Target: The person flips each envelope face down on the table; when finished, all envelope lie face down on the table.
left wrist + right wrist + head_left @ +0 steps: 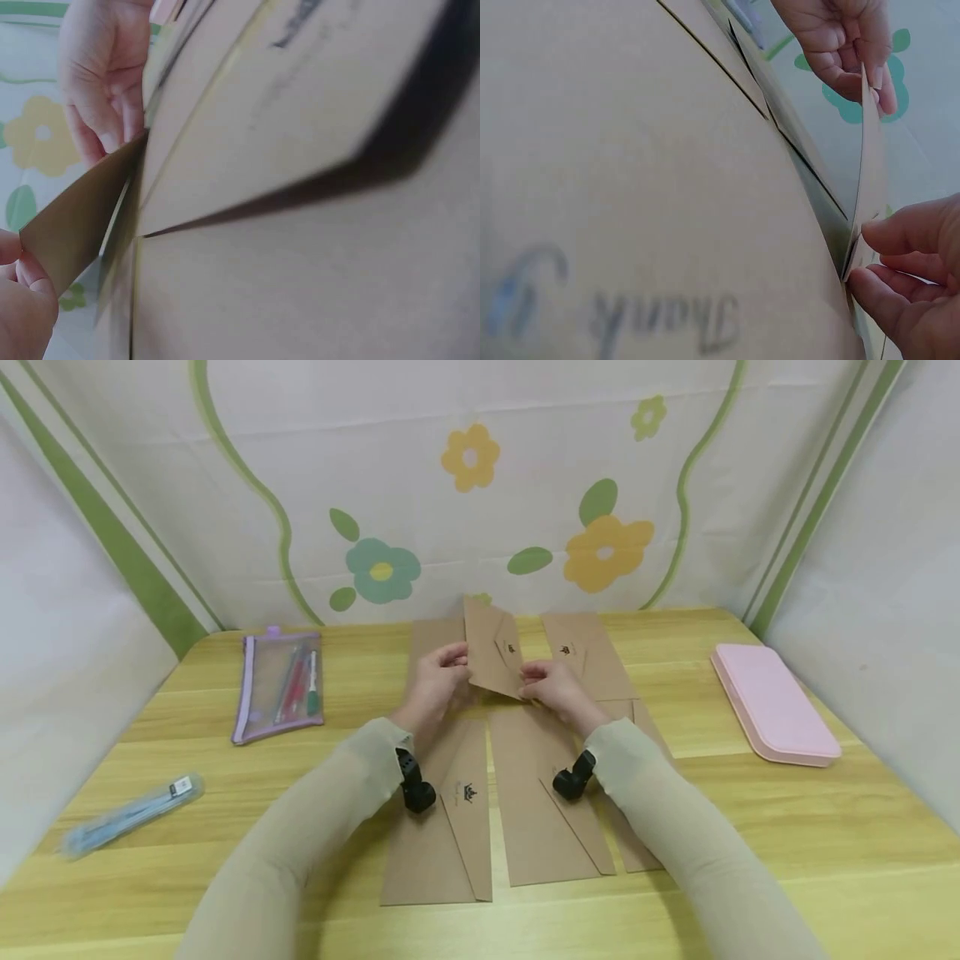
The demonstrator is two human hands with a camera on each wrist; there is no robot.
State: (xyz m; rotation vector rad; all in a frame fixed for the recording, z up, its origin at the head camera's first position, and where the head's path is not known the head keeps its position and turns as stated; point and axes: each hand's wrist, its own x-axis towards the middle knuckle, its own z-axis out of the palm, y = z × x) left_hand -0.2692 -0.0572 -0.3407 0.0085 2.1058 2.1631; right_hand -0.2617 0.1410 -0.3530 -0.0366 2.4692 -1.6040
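Note:
Between both hands, a brown paper envelope point(491, 652) with a small dark crown print is lifted and tilted above the table. My left hand point(437, 681) pinches its left edge, and my right hand point(555, 689) pinches the lower right corner. In the right wrist view, the thumb and fingers of the right hand point(915, 270) close on the raised envelope point(866, 157). More brown envelopes lie flat in two rows beneath: a front left envelope point(420, 860), a front middle envelope point(540, 843) and a back right envelope point(603, 668) among them. Forearms partly cover some of them.
A clear pencil pouch point(262, 681) with purple trim, holding pens, lies at the left back. Nearer on that side is a slim pale blue packet point(135, 814). A pink case point(776, 702) sits at the right. Flowered fabric point(480, 527) stands behind the wooden table point(750, 877).

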